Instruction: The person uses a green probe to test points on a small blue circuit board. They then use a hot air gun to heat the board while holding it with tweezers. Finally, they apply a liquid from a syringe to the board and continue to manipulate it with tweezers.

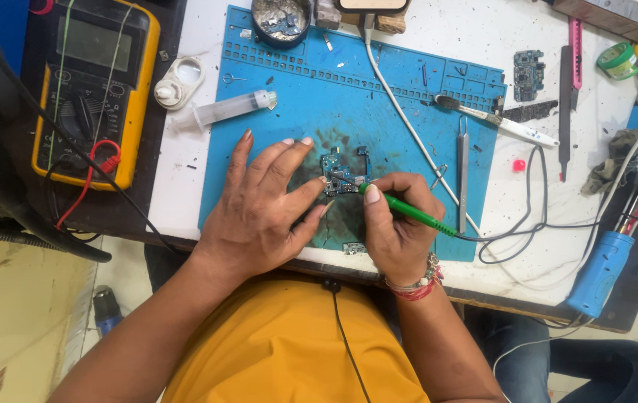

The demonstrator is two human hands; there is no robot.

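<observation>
Fingers spread wide on your left hand (263, 205), palm down on the blue silicone work mat (319, 97), thumb and forefinger tips reaching in to steady the small blue circuit board (344, 172) from its left edge. Over on the other side, your right hand (397, 224) is curled tight around a green-handled soldering iron (408, 211), thumb and fingers clamped on the shaft like a pen, and the tip is down on the board itself, right about the middle of it. That board sits near the centre of the mat, on a dark, smudged patch (flux or soot, hard to say which). Beads and red thread circle your right wrist. Just beside that hand lie steel tweezers (464, 164), pointing up the mat, and a white cable (401, 112) runs diagonally across the blue. Up at the left edge of the mat rests a clear syringe (225, 110), well apart from your hands, and further left stands a yellow multimeter (95, 89) with a red lead trailing off it. A brush with a white handle (494, 119) lies across the mat's upper right corner. A round tin (281, 21) sits at the top edge. Far right, a blue cylindrical tool handle (601, 272) rests near the table's edge.
</observation>
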